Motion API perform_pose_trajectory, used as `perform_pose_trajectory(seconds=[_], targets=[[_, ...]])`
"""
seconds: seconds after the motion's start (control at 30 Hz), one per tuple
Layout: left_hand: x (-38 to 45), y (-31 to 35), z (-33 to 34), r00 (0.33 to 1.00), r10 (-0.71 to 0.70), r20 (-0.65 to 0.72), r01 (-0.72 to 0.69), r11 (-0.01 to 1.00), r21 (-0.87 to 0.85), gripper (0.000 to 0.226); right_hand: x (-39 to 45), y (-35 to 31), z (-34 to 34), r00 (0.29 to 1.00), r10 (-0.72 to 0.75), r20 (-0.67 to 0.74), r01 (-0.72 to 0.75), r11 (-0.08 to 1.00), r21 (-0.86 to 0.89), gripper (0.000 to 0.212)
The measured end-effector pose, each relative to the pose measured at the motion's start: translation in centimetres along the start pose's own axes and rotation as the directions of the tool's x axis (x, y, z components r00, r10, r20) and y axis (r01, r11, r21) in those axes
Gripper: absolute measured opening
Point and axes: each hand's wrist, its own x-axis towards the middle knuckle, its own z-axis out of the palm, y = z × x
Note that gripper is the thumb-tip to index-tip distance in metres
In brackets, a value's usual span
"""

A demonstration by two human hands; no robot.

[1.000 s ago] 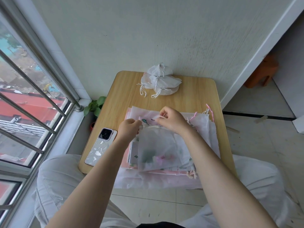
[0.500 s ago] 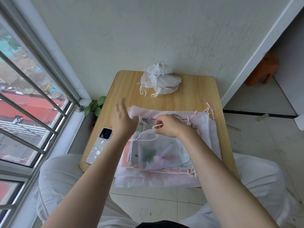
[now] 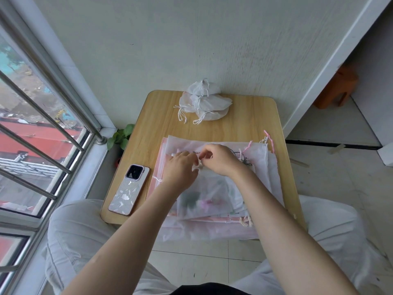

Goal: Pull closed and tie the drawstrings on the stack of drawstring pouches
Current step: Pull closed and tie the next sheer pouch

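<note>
A stack of flat white and pink drawstring pouches [image 3: 265, 167] lies on the small wooden table [image 3: 244, 120]. On top sits a translucent white pouch [image 3: 208, 196] with its mouth gathered into a bunch. My left hand [image 3: 180, 169] and my right hand [image 3: 221, 159] meet at that gathered mouth, fingers pinched on its white drawstring [image 3: 198, 163]. One loose cord end [image 3: 157, 178] trails out to the left of my left wrist. Several tied white pouches [image 3: 204, 102] are piled at the table's far edge.
A phone [image 3: 129, 189] in a patterned case lies at the table's near left corner. A barred window [image 3: 42, 128] is on the left, with a small green plant [image 3: 121, 136] below it. A wall stands behind the table. An orange stool [image 3: 338, 88] is at the far right.
My left hand has come back from the left to the pouch mouth. The mouth, open and spread before, is now bunched together between both hands.
</note>
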Motion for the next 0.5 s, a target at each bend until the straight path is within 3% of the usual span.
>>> perform_pose_trajectory(seconds=[0.17,0.33,0.43,0.5], targets=[[0.9,-0.3,-2.0,0.988,-0.064,0.138,0.073,0.995,-0.066,0.012,-0.2,0.2,0.1,0.995,-0.040,0.087,0.047,0.996,-0.079,0.024],[1.9,-0.7,-3.4,0.912,-0.146,0.383,0.199,0.974,-0.104,0.019,0.0,0.5,0.7,0.993,-0.046,0.108,0.068,0.974,-0.215,0.018],[2.0,-0.7,-3.8,0.856,-0.197,0.478,0.396,0.845,-0.360,0.023,-0.1,0.2,0.6,0.996,-0.053,0.075,0.067,0.977,-0.203,0.022],[1.7,-0.6,-3.9,0.826,-0.264,0.498,0.494,0.765,-0.414,0.023,-0.1,0.1,0.5,0.997,-0.055,0.058,0.067,0.975,-0.214,0.021]])
